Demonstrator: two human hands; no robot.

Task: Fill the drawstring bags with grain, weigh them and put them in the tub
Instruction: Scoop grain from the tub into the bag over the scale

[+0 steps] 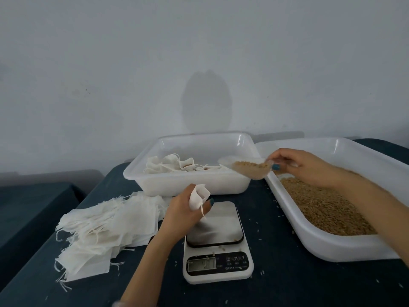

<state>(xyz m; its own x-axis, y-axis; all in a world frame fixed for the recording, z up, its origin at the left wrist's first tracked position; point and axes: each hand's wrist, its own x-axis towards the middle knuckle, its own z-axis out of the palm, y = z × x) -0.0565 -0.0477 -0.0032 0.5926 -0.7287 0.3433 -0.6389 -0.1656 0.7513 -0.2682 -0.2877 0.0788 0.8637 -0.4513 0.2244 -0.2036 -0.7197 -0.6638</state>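
Note:
My left hand (183, 207) grips a small white drawstring bag (199, 196) above the back edge of the kitchen scale (218, 247), its mouth held upward. My right hand (303, 165) holds a clear plastic scoop (247, 168) filled with brown grain, raised between the two tubs and above the bag. The white tub (177, 185) behind the scale holds several filled bags (174, 166). A larger white tub (332, 247) on the right holds loose grain (321, 207). The scale's steel plate is bare.
A heap of empty white drawstring bags (106, 229) lies on the dark table left of the scale. Stray grains are scattered on the cloth round the scale. A second dark table stands lower on the far left. A plain wall is behind.

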